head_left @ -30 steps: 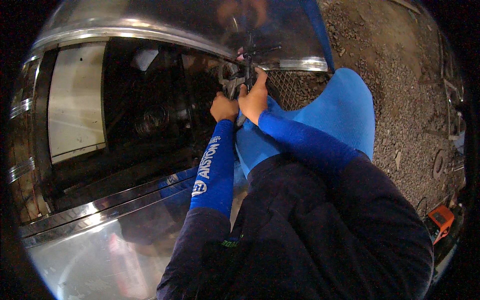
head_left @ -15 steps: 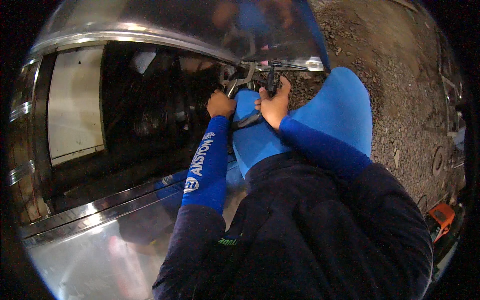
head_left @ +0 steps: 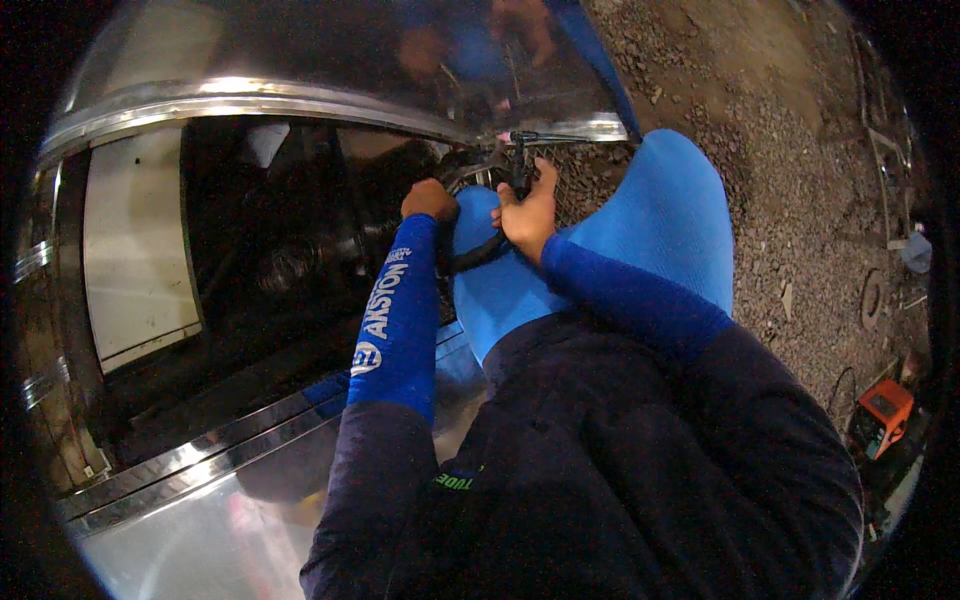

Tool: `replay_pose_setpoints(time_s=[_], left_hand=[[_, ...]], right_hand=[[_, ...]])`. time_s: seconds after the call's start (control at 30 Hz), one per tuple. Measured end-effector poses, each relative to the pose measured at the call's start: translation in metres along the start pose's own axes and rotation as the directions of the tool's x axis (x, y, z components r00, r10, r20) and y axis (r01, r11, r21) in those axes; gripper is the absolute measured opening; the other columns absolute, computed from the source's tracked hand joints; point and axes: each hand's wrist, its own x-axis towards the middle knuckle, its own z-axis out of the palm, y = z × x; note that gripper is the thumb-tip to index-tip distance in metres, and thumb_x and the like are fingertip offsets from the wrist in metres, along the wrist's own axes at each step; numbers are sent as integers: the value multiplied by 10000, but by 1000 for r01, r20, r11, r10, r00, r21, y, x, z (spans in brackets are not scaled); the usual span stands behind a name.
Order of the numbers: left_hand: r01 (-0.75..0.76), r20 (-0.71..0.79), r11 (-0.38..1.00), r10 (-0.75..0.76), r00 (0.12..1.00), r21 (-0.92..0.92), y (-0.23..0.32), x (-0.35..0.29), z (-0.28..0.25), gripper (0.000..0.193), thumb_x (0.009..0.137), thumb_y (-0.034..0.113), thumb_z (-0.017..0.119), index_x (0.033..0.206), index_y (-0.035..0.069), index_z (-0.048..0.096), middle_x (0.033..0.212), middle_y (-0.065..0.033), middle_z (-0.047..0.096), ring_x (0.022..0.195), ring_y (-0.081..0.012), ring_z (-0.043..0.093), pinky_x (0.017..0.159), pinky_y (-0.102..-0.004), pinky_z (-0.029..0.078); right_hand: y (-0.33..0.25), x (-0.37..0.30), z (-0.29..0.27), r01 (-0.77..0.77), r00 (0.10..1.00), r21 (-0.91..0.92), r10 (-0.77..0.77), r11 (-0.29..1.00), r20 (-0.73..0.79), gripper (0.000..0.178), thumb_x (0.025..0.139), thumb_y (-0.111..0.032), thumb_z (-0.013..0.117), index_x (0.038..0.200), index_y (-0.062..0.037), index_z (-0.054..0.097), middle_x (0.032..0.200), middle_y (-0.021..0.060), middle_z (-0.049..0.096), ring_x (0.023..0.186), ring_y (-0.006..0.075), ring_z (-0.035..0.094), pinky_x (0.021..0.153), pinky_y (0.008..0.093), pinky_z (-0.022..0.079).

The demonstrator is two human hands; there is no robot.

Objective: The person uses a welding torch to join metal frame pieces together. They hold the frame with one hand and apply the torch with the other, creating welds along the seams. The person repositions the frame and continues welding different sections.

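Facing the panel (head_left: 320, 60) over my knees (head_left: 680, 210), I had my left hand (head_left: 428, 201) clenched, on what I couldn't tell. My right hand (head_left: 528, 212) was wrapped round the torch (head_left: 519, 160), one finger apart. The torch, already gripped, stood between knees and panel; what was finished or left didn't show. Its pink tip (head_left: 503, 137) was near the panel.

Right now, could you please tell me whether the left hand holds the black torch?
No, the right hand holds the black torch.
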Motion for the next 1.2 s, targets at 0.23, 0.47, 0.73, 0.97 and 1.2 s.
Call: replay_pose_setpoints(time_s=[0.23,0.47,0.73,0.97,1.2], left_hand=[[-15,17,1000,15,1000,2,8,-6,-10,450,812,262,652,1168,-10,698,1282,-239,639,1175,-352,644,992,-422,526],[-16,22,999,16,1000,36,8,-5,-10,428,819,257,644,1179,35,709,1295,-201,644,1193,-332,636,991,-418,524],[26,-6,1000,-26,1000,12,14,-13,-15,393,820,241,639,1151,48,725,1232,-183,682,1132,-333,670,959,-409,541],[20,-57,998,-16,998,68,9,-14,-10,354,820,256,649,1110,78,746,1200,-156,701,1114,-304,683,939,-393,548],[8,-155,999,0,988,47,13,-15,-6,313,849,256,617,1066,81,760,1164,-145,716,1099,-285,690,924,-386,550]], right_hand=[[4,5,4,-37,998,8,38,999,-58,672,942,9,608,1445,-91,173,1014,174,606,559,195,617,467,340,529],[2,7,32,-58,995,10,59,998,-78,648,938,-3,612,1426,-92,196,951,175,615,544,193,616,456,345,531],[8,10,43,-70,994,-2,69,998,-86,629,944,-12,610,1415,-96,201,933,170,617,551,190,622,462,343,537],[11,14,49,-143,982,28,145,989,-123,614,942,16,590,1406,-104,204,981,189,621,552,206,637,462,339,545],[63,53,67,20,951,-276,-103,961,-291,637,902,-5,626,1389,-102,226,921,205,648,601,281,676,503,387,558]])
